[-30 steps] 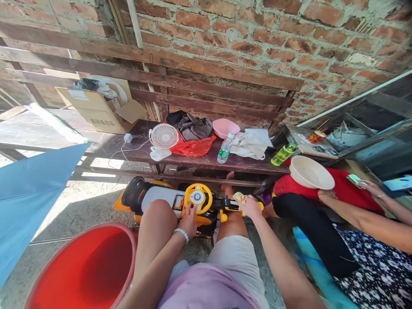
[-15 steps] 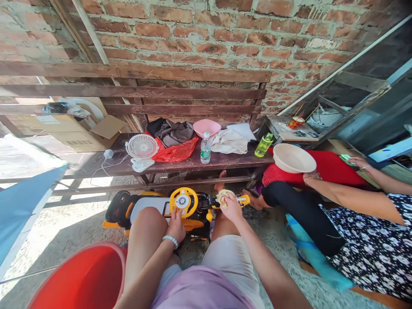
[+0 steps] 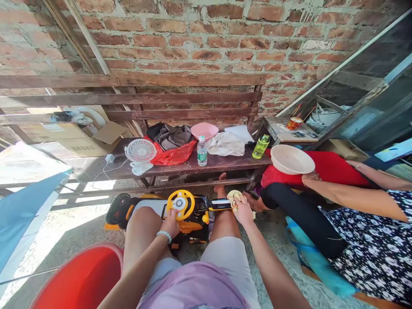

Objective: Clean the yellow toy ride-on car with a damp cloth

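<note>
A yellow steering wheel (image 3: 180, 204) with a white centre belongs to a yellow, black and grey ride-on toy (image 3: 189, 226) in front of my knees. My left hand (image 3: 170, 224), with a beaded bracelet at the wrist, is closed on the wheel's lower rim. In my right hand (image 3: 243, 211) is a crumpled, pale yellow cloth (image 3: 234, 196). The cloth lies against the outer end of the toy's front arm (image 3: 219, 204), covering part of it. My fingers partly hide the cloth.
On the wooden bench (image 3: 180, 168) stand a white fan (image 3: 140, 150), a water bottle (image 3: 202, 152), a green bottle (image 3: 260, 146) and clothes. A red tub (image 3: 80, 279) is at lower left. To the right, another person's hand (image 3: 310, 177) touches a cream basin (image 3: 291, 159).
My right hand has slid the cloth rightward along the toy's arm. My left hand stays on the wheel. The other person's far hand has moved left, and its green item no longer shows.
</note>
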`<state>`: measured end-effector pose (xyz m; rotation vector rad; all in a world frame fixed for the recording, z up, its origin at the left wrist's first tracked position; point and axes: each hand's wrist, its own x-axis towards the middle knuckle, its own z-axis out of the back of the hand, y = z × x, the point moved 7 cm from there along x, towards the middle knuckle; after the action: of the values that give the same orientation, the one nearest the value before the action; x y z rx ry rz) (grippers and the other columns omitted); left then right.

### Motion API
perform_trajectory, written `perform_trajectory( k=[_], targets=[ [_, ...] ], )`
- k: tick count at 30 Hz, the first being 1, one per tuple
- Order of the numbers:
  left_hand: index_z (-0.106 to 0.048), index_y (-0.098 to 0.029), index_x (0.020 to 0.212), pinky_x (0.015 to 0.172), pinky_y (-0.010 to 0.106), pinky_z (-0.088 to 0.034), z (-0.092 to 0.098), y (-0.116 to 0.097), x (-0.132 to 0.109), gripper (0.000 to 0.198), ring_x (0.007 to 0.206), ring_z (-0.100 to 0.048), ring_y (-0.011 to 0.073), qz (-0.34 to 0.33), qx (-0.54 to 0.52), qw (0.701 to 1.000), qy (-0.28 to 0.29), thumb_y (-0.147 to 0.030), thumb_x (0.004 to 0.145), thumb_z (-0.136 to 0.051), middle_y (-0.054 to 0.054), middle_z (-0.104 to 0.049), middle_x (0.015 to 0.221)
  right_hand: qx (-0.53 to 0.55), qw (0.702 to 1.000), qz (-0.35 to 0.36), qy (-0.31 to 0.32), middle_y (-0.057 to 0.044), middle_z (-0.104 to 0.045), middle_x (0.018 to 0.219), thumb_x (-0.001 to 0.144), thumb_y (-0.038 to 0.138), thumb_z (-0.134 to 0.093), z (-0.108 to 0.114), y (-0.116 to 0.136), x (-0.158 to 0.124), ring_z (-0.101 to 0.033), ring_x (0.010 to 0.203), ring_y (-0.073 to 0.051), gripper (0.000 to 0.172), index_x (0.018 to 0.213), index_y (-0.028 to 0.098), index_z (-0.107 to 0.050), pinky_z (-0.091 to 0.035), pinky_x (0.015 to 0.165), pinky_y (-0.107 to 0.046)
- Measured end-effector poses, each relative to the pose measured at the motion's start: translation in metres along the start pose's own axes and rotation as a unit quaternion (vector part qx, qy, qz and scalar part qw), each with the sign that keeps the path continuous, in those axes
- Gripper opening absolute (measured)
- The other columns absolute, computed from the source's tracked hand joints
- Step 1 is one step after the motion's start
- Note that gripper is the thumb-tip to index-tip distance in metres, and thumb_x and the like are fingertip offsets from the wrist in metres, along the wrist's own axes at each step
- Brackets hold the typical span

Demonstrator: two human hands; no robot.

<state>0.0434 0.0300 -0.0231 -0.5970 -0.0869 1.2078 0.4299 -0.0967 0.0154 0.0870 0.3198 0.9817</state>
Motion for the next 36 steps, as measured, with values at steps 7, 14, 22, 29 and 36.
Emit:
perform_trajectory(
  k=[7,14,22,29,36],
  targets=[
    [-0.053,-0.012,0.152,0.135,0.055,-0.039,-0.012,0.003,-0.013,0.075,0.161,-0.046,0.0343,-0.053,0.012,0.998,-0.04,0.005,0.079,-0.052,0.022,-0.049,0.167,0.075,0.994,0.054,-0.05,-0.011,-0.052,0.171,0.094,0.018,-0.06,-0.043,0.05,-0.041,-0.061,0.141,-0.032,0.064,0.158,0.024,-0.064,-0.051,0.118,-0.039],
    [-0.048,-0.012,0.167,0.135,0.059,-0.038,-0.006,0.015,-0.027,0.087,0.171,-0.025,0.0391,-0.049,0.077,0.995,-0.044,0.004,0.082,-0.052,0.019,-0.031,0.183,0.207,0.974,0.053,-0.073,-0.013,-0.07,0.14,0.094,0.026,-0.06,-0.065,0.056,-0.06,-0.07,0.124,-0.028,0.039,0.128,0.02,-0.077,-0.056,0.108,-0.038],
    [-0.051,-0.02,0.168,0.131,0.06,-0.043,0.005,0.006,-0.027,0.084,0.17,-0.03,0.0376,-0.043,0.075,0.996,0.028,0.001,0.087,-0.048,0.011,-0.026,0.186,0.169,0.965,-0.144,-0.138,-0.021,-0.061,0.152,0.098,0.039,-0.055,-0.034,0.001,-0.024,-0.07,0.122,-0.033,0.048,0.139,0.019,-0.07,-0.058,0.096,-0.04],
    [-0.049,-0.021,0.169,0.13,0.06,-0.044,0.001,0.007,-0.022,0.085,0.17,-0.028,0.0405,-0.028,0.009,0.999,0.045,0.0,0.087,-0.056,0.012,-0.02,0.187,0.146,0.986,-0.049,-0.059,-0.017,-0.048,0.173,0.084,0.023,-0.068,-0.069,0.074,-0.029,-0.056,0.151,-0.034,0.069,0.153,0.021,-0.065,-0.053,0.115,-0.04],
    [-0.052,-0.018,0.167,0.135,0.058,-0.038,-0.004,0.014,-0.018,0.082,0.17,-0.027,0.0398,-0.04,-0.034,0.998,0.043,0.0,0.088,-0.057,0.012,-0.021,0.187,0.374,0.926,-0.035,-0.048,-0.014,-0.075,0.141,0.077,0.032,-0.07,-0.059,0.056,-0.04,-0.072,0.13,-0.034,0.035,0.109,0.023,-0.079,-0.056,0.112,-0.046]
  ],
)
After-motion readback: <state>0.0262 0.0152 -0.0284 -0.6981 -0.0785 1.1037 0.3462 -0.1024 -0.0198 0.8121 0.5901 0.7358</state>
